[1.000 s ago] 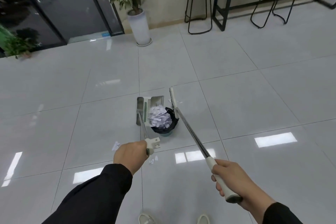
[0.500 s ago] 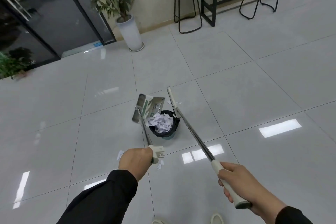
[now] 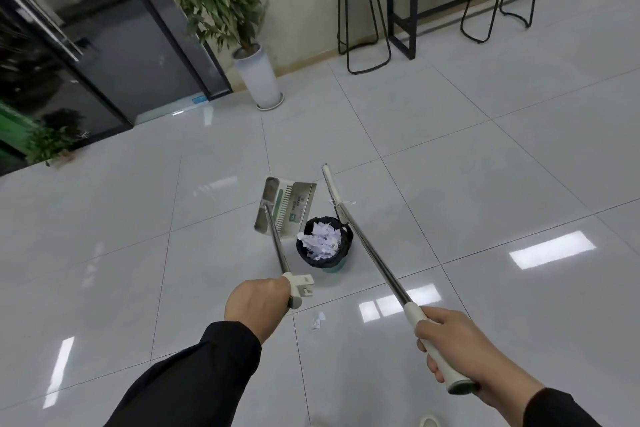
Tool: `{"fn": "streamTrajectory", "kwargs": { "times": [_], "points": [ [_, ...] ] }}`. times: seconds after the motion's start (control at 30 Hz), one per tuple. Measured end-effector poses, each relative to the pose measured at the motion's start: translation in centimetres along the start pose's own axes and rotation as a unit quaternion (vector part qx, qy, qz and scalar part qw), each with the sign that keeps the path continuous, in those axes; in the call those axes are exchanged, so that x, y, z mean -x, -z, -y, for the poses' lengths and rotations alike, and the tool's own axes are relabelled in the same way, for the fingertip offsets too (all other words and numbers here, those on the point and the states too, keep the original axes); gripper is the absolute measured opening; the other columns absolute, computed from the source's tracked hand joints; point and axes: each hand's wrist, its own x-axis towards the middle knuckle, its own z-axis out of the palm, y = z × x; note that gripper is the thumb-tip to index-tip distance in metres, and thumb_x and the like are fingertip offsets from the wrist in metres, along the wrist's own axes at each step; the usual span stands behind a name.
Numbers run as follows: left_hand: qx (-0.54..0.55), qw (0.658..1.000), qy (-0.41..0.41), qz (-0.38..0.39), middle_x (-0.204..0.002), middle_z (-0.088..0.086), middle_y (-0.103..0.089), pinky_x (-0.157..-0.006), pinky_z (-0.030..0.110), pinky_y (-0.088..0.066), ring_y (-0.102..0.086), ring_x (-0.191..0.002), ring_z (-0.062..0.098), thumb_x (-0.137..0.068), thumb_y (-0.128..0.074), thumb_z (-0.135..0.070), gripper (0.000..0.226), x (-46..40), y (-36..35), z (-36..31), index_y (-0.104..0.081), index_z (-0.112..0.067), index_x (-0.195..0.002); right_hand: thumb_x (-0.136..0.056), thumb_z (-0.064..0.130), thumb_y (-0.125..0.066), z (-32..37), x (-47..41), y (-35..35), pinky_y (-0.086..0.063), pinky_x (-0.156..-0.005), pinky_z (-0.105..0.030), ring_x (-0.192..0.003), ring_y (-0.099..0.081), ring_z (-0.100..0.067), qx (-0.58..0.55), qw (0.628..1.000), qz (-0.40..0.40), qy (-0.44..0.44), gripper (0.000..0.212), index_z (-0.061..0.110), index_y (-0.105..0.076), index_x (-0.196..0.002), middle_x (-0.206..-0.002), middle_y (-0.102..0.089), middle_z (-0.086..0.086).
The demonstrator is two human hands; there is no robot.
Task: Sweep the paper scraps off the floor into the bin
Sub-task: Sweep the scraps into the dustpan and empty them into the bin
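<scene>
A small round bin (image 3: 324,262) with a black liner stands on the tiled floor, full of white paper scraps (image 3: 322,240). My left hand (image 3: 257,303) grips the handle of a long metal dustpan (image 3: 285,203), whose pan is tilted up just left of the bin. My right hand (image 3: 460,347) grips the white handle of a broom (image 3: 367,246), its narrow head (image 3: 329,184) just beyond the bin on the right. A loose scrap (image 3: 318,320) lies on the floor between my hands, and another small scrap (image 3: 350,203) lies by the broom head.
A potted plant in a tall white pot (image 3: 258,78) stands by a glass door (image 3: 114,45) at the back left. A bar stool (image 3: 360,10) and a black-framed high table (image 3: 401,0) line the far wall. My shoes (image 3: 427,421) show at the bottom edge.
The dustpan has swung left and away from above the bin, and the heap of scraps has settled down into the bin. The view has tilted up slightly.
</scene>
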Motion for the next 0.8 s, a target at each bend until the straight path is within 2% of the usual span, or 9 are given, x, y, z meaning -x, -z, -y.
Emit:
{"fn": "streamTrajectory", "kwargs": {
  "times": [0.17, 0.27, 0.33, 0.4, 0.47, 0.63, 0.67, 0.73, 0.8],
  "points": [
    [-0.008, 1.000, 0.017, 0.025, -0.034, -0.002, -0.040, -0.040, 0.018, -0.013, -0.013, -0.035, 0.022, -0.033, -0.098, -0.014, 0.048, 1.9, 0.6, 1.9, -0.053, -0.018, -0.049, -0.089, 0.003, -0.050, 0.1, 0.5, -2.0, -0.039, -0.046, -0.027, -0.050, -0.045, -0.024, 0.001, 1.000, 0.008, 0.005, 0.010, -0.004, -0.057, -0.092, -0.072, -0.051, -0.011],
    [-0.016, 0.999, 0.043, 0.014, -0.037, -0.002, -0.044, -0.037, 0.021, -0.016, -0.017, -0.034, 0.020, -0.051, -0.099, -0.028, 0.045, 3.0, 0.4, 4.0, -0.056, -0.018, -0.056, -0.088, 0.003, -0.049, 0.2, 0.8, -3.6, -0.039, -0.046, -0.026, -0.049, -0.044, -0.023, 0.000, 1.000, 0.021, 0.011, 0.008, 0.004, -0.056, -0.084, -0.072, -0.050, -0.011],
    [-0.005, 0.998, 0.066, 0.011, -0.044, -0.002, -0.050, -0.039, 0.023, -0.022, -0.027, -0.036, 0.021, -0.075, -0.087, -0.038, 0.038, 3.7, 0.8, 4.9, -0.057, -0.018, -0.065, -0.087, 0.003, -0.049, 0.3, 0.8, -4.4, -0.039, -0.046, -0.026, -0.049, -0.044, -0.023, -0.002, 1.000, 0.026, 0.012, 0.009, 0.007, -0.055, -0.082, -0.073, -0.050, -0.011],
    [0.016, 0.992, 0.128, -0.001, -0.058, -0.001, -0.055, -0.048, 0.029, -0.032, -0.042, -0.049, 0.024, -0.097, -0.062, -0.043, 0.032, 5.3, 0.7, 6.4, -0.054, -0.018, -0.078, -0.087, 0.003, -0.049, 0.5, 1.1, -6.4, -0.038, -0.046, -0.026, -0.048, -0.044, -0.023, 0.003, 0.999, 0.037, 0.014, 0.009, 0.009, -0.053, -0.081, -0.072, -0.049, -0.011],
    [0.050, 0.981, 0.188, 0.001, -0.063, -0.002, -0.050, -0.054, 0.032, -0.034, -0.048, -0.058, 0.026, -0.102, -0.050, -0.041, 0.031, 6.7, 0.3, 8.1, -0.048, -0.018, -0.081, -0.087, 0.003, -0.049, 0.6, 1.0, -8.3, -0.038, -0.045, -0.025, -0.047, -0.044, -0.023, 0.013, 0.999, 0.044, 0.019, 0.010, 0.009, -0.052, -0.079, -0.072, -0.050, -0.011],
    [0.231, 0.913, 0.335, 0.041, -0.070, 0.002, -0.061, -0.057, 0.032, -0.042, -0.057, -0.065, 0.024, -0.096, -0.052, -0.037, 0.027, 9.6, -2.1, 11.7, -0.056, -0.016, -0.080, -0.087, 0.005, -0.049, 0.5, 0.7, -12.1, -0.039, -0.045, -0.025, -0.049, -0.045, -0.023, 0.039, 0.998, 0.055, 0.011, 0.009, 0.009, -0.056, -0.084, -0.074, -0.050, -0.012],
    [0.262, 0.891, 0.365, 0.055, -0.070, 0.003, -0.062, -0.057, 0.032, -0.043, -0.058, -0.065, 0.023, -0.095, -0.052, -0.036, 0.026, 11.5, -3.8, 14.4, -0.057, -0.016, -0.079, -0.087, 0.005, -0.050, 0.3, 0.2, -15.5, -0.039, -0.045, -0.025, -0.048, -0.045, -0.023, 0.046, 0.997, 0.057, 0.007, 0.008, 0.008, -0.056, -0.085, -0.074, -0.050, -0.012],
    [0.305, 0.863, 0.397, 0.065, -0.068, 0.004, -0.062, -0.056, 0.031, -0.041, -0.057, -0.064, 0.023, -0.093, -0.053, -0.034, 0.026, 12.5, -5.9, 16.1, -0.058, -0.016, -0.076, -0.087, 0.004, -0.051, -0.2, 0.3, -16.8, -0.038, -0.045, -0.025, -0.048, -0.045, -0.023, 0.052, 0.997, 0.050, -0.008, 0.006, 0.007, -0.054, -0.083, -0.074, -0.050, -0.013],
    [0.357, 0.829, 0.425, 0.071, -0.066, 0.003, -0.060, -0.055, 0.031, -0.038, -0.054, -0.061, 0.024, -0.095, -0.055, -0.036, 0.032, 16.2, -9.4, 21.1, -0.054, -0.017, -0.069, -0.086, 0.003, -0.052, -0.7, -0.5, -22.9, -0.037, -0.045, -0.025, -0.048, -0.045, -0.023, 0.064, 0.997, 0.039, -0.022, 0.005, 0.007, -0.053, -0.082, -0.072, -0.051, -0.013]
  ]
}}
